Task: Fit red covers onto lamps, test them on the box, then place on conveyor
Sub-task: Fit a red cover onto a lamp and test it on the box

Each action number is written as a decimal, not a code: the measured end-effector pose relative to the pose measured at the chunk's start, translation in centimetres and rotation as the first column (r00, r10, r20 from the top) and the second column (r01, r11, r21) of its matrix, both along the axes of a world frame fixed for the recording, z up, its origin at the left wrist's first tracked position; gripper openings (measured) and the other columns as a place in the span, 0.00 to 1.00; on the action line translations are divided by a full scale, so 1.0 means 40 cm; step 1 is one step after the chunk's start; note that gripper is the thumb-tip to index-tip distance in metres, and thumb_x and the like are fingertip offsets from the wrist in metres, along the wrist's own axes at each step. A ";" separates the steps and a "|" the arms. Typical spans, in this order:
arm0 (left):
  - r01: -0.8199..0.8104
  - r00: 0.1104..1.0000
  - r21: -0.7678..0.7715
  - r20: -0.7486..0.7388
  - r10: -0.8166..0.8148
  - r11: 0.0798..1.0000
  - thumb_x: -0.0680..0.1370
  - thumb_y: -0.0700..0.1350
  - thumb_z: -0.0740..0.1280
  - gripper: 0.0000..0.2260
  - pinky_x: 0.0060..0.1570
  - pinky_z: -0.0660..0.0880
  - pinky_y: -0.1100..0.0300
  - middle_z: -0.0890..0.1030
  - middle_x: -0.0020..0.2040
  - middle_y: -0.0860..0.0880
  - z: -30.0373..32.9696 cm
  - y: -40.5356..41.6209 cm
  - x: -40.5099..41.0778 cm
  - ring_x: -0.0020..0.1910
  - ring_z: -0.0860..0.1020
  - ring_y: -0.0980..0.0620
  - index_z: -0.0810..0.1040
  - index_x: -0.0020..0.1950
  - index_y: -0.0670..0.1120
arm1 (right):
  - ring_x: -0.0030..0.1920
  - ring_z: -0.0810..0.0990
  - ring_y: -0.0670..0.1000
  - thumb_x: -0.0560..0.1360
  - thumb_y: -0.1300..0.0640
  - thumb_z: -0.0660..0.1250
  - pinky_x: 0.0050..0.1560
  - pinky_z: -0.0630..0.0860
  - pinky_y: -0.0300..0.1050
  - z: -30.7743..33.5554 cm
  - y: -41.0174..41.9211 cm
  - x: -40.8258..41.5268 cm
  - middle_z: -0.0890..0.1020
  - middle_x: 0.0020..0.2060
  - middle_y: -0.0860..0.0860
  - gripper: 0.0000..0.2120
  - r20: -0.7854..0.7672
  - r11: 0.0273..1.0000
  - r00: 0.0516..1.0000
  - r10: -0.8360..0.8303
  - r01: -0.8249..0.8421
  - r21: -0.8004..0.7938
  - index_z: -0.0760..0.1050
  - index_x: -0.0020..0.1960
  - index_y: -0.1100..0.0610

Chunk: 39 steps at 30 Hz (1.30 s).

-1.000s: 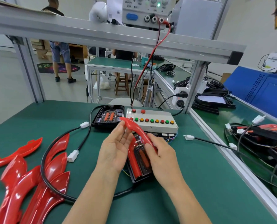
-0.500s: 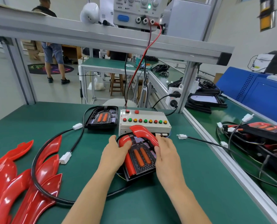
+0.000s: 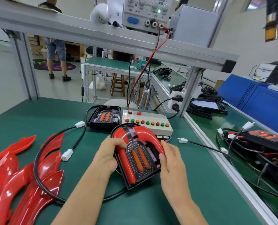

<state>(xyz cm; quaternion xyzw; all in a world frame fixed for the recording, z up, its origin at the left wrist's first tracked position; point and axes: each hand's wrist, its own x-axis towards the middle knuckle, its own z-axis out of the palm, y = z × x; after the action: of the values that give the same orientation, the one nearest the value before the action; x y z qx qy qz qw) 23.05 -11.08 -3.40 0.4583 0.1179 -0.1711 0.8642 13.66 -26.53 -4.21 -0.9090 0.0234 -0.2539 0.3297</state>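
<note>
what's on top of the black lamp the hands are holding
A red cover arches over the lamp, around its two orange lenses. The left hand and right hand grip its sides. Whether it has seated fully is hidden.

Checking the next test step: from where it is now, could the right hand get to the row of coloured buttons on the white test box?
Probably yes. The right hand rests on the red arched cover, just in front of the white test box; nothing stands between, but it must let go first.
</note>
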 end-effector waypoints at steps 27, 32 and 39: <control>0.053 0.997 0.053 0.047 -0.055 0.997 0.76 0.47 0.66 0.06 0.33 0.76 0.56 0.82 0.31 0.47 -0.014 0.007 0.028 0.27 0.80 0.49 0.80 0.46 0.46 | 0.54 0.75 0.40 0.77 0.54 0.66 0.56 0.67 0.27 -0.001 -0.023 0.014 0.76 0.51 0.40 0.14 0.102 0.999 0.994 0.033 -0.033 -0.003 0.78 0.62 0.50; 0.087 0.995 0.098 0.033 -0.091 0.991 0.69 0.47 0.73 0.17 0.30 0.79 0.54 0.83 0.39 0.41 0.000 0.000 0.034 0.30 0.81 0.43 0.79 0.55 0.42 | 0.54 0.74 0.38 0.75 0.51 0.68 0.58 0.70 0.31 -0.010 -0.019 0.008 0.76 0.51 0.39 0.15 0.092 0.998 0.994 0.055 -0.055 -0.006 0.79 0.61 0.50; 0.073 0.993 0.113 0.081 -0.082 0.991 0.70 0.44 0.73 0.15 0.31 0.79 0.55 0.84 0.40 0.41 0.008 -0.002 0.025 0.31 0.82 0.45 0.80 0.56 0.44 | 0.54 0.76 0.39 0.75 0.53 0.71 0.59 0.74 0.39 -0.019 -0.037 0.005 0.77 0.52 0.38 0.15 0.079 0.998 0.995 0.056 -0.057 0.001 0.79 0.62 0.49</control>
<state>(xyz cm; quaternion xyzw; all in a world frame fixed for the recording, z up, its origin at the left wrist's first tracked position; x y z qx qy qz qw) 24.05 -11.16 -3.08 0.5164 0.0722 -0.1779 0.8345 13.85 -28.00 -4.97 -0.8981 -0.0149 -0.2800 0.3389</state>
